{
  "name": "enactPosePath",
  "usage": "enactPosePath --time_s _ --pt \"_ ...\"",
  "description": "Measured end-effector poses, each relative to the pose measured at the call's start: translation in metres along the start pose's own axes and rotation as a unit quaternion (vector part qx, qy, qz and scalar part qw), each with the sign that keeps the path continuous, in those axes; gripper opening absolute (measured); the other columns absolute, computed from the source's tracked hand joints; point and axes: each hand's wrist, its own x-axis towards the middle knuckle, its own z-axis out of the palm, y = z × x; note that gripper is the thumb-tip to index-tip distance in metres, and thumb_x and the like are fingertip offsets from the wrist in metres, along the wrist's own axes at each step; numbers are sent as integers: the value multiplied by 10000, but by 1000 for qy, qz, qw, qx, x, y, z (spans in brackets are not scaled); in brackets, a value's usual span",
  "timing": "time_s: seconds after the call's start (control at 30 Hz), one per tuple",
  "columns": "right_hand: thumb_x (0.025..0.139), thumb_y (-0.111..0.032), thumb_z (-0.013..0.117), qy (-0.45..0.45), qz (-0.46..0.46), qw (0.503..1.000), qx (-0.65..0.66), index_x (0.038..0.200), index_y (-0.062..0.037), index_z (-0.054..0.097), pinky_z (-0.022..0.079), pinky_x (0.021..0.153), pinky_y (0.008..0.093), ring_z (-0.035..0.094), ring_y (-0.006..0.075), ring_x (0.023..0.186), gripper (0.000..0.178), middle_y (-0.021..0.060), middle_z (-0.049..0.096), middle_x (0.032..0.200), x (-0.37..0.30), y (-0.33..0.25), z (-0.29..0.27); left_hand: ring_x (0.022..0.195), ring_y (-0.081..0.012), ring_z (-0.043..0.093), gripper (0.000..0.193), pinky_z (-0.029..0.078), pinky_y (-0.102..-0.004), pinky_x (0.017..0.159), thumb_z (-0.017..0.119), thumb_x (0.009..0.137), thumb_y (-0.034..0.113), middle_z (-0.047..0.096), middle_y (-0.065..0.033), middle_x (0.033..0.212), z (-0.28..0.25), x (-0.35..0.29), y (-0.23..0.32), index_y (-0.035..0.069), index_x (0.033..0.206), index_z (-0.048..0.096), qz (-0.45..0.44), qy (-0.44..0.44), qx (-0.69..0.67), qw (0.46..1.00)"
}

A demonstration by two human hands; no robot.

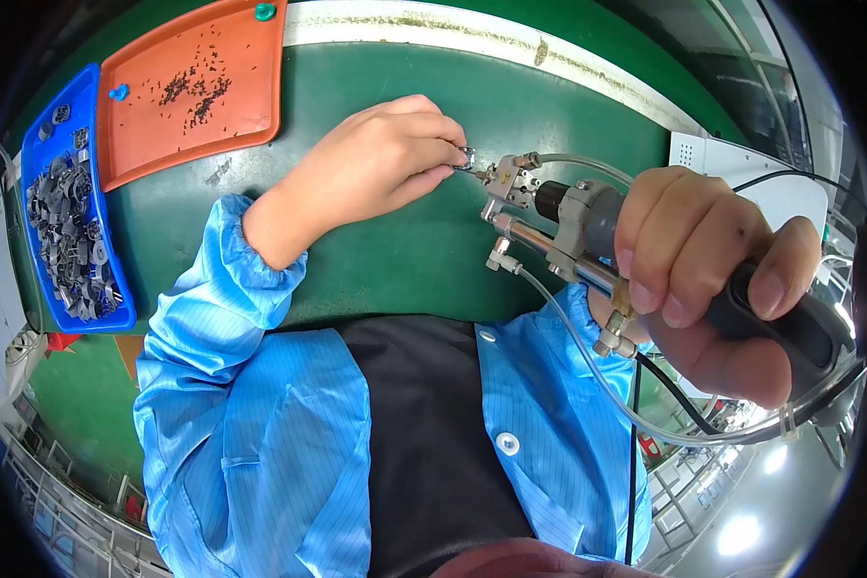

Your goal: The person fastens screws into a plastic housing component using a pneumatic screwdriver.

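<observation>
Head view: green worktop (405, 260), orange tray (178, 135)

Left hand (380, 159) extended out over the bench, palm down, fingers curled in, thumb and fingertips (450, 154) pinched together at the far tip. Left wrist bent slightly, forearm covered by a blue sleeve with an elastic cuff, elbow kept close to the torso. Right hand (708, 279) raised nearer the head, wrapped in a fist-style grip, four fingers folded over the top, thumb pressed along the near side. Right forearm mostly hidden. Hands held near each other, not touching.
</observation>
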Motion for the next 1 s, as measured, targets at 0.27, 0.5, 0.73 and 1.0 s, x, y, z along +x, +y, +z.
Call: enactPosePath --time_s 0.27,0.5,0.73,1.0 --pt "983 -574 613 -22 -10 1000 4 1193 -192 476 465 626 303 605 128 679 457 -22 597 812 0 1 -3 949 -292 662 185 569 -384 808 771 787 6 711 -89 1066 1 1 1 2 965 720 6 1 2 1000" --pt "974 -552 646 -16 -7 1000 -8 1187 -182 480 467 620 298 604 134 676 458 -11 594 798 0 0 3 944 -297 661 178 567 -384 809 770 793 3 710 -93 1058 1 3 2 3 964 720 0 -1 -3 1000" --pt "956 -531 684 30 -27 999 32 1178 -173 511 461 599 282 600 121 630 456 -10 602 781 5 -3 12 968 -291 653 189 561 -385 816 787 806 54 695 -88 1140 -2 0 5 13 980 724 -14 3 -11 1000" --pt "935 -529 715 71 -118 990 -12 1169 -158 567 447 576 235 595 94 601 463 -30 607 730 -2 -8 19 970 -261 653 148 547 -382 815 788 809 90 677 -63 1061 -3 5 3 35 922 711 56 38 -24 997"
